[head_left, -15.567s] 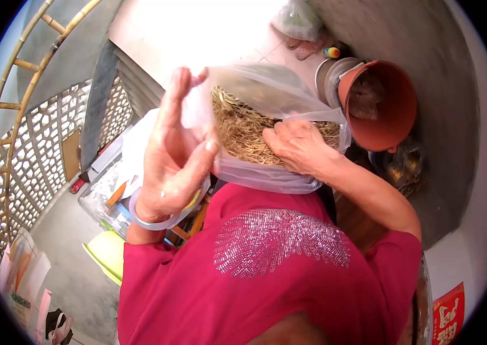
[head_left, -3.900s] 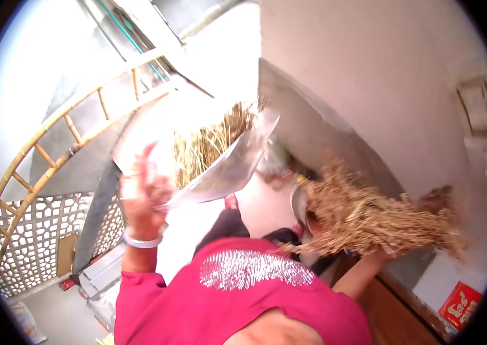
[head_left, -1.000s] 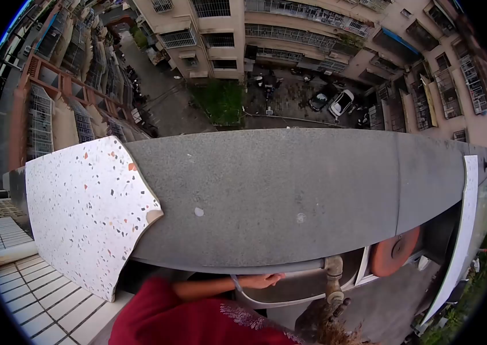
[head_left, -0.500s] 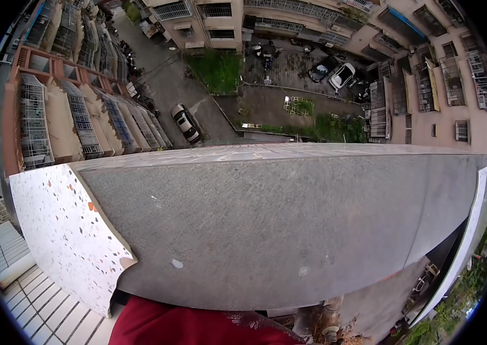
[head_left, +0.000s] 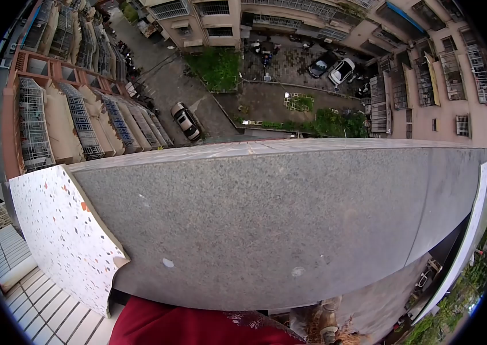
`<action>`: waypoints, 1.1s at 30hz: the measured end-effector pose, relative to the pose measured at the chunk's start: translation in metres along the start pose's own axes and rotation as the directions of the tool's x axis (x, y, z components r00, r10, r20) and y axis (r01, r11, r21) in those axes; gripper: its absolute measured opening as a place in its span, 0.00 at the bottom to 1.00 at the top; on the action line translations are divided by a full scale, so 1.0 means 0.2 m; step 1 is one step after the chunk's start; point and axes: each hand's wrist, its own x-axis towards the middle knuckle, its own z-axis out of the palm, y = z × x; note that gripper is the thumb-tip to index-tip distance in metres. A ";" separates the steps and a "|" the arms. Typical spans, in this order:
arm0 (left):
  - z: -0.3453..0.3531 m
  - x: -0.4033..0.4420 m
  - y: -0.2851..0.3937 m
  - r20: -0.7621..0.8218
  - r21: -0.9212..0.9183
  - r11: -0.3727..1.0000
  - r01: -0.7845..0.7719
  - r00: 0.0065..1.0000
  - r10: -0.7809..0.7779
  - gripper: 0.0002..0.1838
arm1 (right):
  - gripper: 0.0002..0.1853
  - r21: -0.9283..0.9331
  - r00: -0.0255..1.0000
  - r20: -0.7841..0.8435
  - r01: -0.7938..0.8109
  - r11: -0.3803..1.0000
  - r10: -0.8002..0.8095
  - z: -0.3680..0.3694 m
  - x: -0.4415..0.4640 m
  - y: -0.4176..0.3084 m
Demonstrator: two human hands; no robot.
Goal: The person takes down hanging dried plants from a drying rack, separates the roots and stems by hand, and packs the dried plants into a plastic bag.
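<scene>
Neither of my hands appears in the head view, so what they hold or touch is hidden. A wide grey stone-like slab (head_left: 266,224) spans the middle of the view, with two pale spots near its lower edge. At its left lies a white speckled terrazzo piece (head_left: 59,224) with orange and dark chips and a rough, curved right edge. Dark red clothing (head_left: 197,328) shows at the bottom, just below the slab.
Far below, beyond the slab, are a parked car (head_left: 186,121), greenery (head_left: 215,69) and barred apartment buildings (head_left: 462,86). A white-tiled wall (head_left: 48,296) is at lower left. A metal fitting (head_left: 328,322) stands near the bottom; a white strip (head_left: 468,247) runs along the right.
The view has shifted slightly. The slab's pale spots and the terrazzo's rough edge sit a little farther left, and the slab's far edge a little higher. No hand has come into view.
</scene>
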 end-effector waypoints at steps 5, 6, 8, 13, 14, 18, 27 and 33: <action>-0.01 0.00 0.01 -0.011 -0.010 1.000 0.005 1.000 -0.005 0.13 | 0.25 -0.014 0.999 0.031 -0.012 1.000 0.012 0.11 0.05 0.00; 0.00 0.00 0.00 -0.011 -0.013 1.000 0.006 1.000 -0.006 0.13 | 0.25 -0.017 0.999 0.038 -0.015 1.000 0.016 0.13 0.06 0.00; -0.01 0.00 0.00 -0.017 -0.019 1.000 0.008 1.000 -0.009 0.13 | 0.25 -0.028 0.998 0.051 -0.023 0.999 0.024 0.17 0.06 0.01; -0.02 -0.01 0.00 -0.027 -0.023 1.000 0.014 1.000 -0.014 0.13 | 0.25 -0.041 0.996 0.082 -0.037 0.998 0.040 0.25 0.07 0.01; -0.03 0.00 0.01 -0.029 -0.024 1.000 0.015 0.999 -0.015 0.13 | 0.25 -0.045 0.995 0.088 -0.039 0.998 0.043 0.27 0.07 0.01; -0.05 -0.01 0.00 -0.042 -0.038 0.999 0.020 0.999 -0.022 0.13 | 0.24 -0.061 0.994 0.094 -0.048 0.997 0.053 0.29 0.08 0.02; -0.08 -0.01 -0.01 -0.069 -0.076 0.996 0.038 0.997 -0.043 0.13 | 0.24 -0.097 0.994 0.068 -0.073 0.993 0.080 0.31 0.07 0.01; -0.10 -0.01 -0.01 -0.089 -0.102 0.993 0.056 0.994 -0.065 0.13 | 0.24 -0.116 0.995 0.042 -0.081 0.990 0.086 0.32 0.06 -0.01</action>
